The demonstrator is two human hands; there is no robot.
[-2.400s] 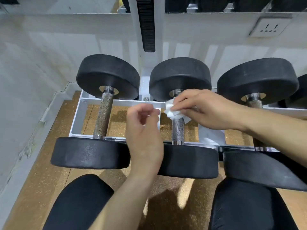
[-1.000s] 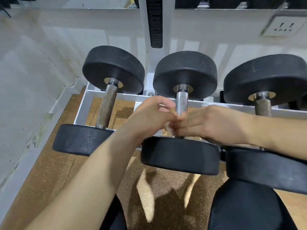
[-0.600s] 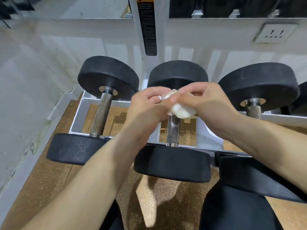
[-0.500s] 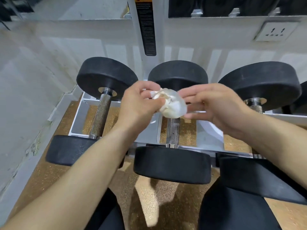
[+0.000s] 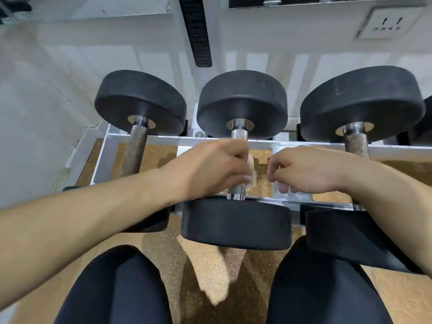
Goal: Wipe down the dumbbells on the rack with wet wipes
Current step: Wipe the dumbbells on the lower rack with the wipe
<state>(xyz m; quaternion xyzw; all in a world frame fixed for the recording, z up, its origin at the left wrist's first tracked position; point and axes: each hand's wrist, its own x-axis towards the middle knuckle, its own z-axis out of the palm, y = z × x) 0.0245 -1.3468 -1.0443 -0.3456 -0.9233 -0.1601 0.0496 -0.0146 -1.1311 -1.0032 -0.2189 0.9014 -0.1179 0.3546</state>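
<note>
Three black dumbbells with metal handles lie on a white rack (image 5: 163, 138): a left dumbbell (image 5: 140, 104), a middle dumbbell (image 5: 242, 101) and a right dumbbell (image 5: 362, 101). My left hand (image 5: 210, 169) wraps a crumpled white wet wipe (image 5: 251, 169) round the middle dumbbell's knurled handle (image 5: 239, 136); most of the wipe is hidden under my fingers. My right hand (image 5: 304, 169) hovers just right of that handle with its fingers loosely curled and nothing in them.
A white wall with a power socket (image 5: 388, 19) rises behind the rack, and a side wall closes the left. A black strip (image 5: 198, 31) runs down the rack's upright. Cork-coloured floor (image 5: 210, 272) lies below. My knees in black trousers (image 5: 112, 288) fill the bottom.
The wipe passed from my right hand to my left. My left hand came down and closed it round the middle handle, while my right hand let go and drew back to the right.
</note>
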